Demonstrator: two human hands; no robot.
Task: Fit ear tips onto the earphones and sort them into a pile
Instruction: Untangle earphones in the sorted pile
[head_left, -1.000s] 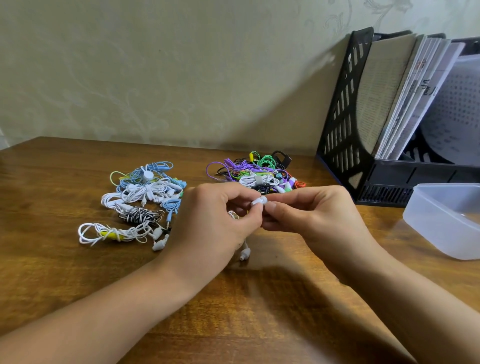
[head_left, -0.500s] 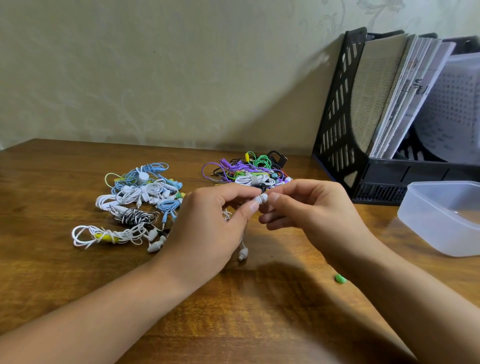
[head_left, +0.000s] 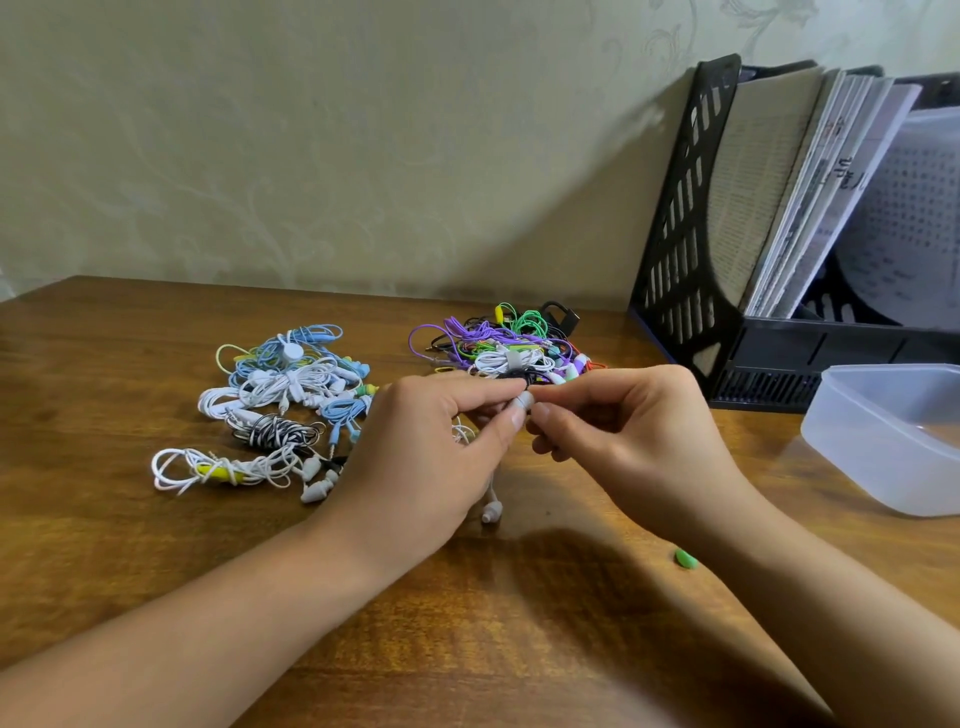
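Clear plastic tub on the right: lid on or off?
Off. The clear plastic tub shows an open rim with no lid; its contents cannot be told.

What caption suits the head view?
Both hands, left hand and right hand, pinch a white earbud over the table.

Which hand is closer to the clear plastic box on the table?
The right hand. It is raised over the middle of the table, with the clear plastic box to its right. The left hand is on the far side of it from the box.

glossy wood table (head_left: 156, 561), translucent plastic tub (head_left: 883, 447)
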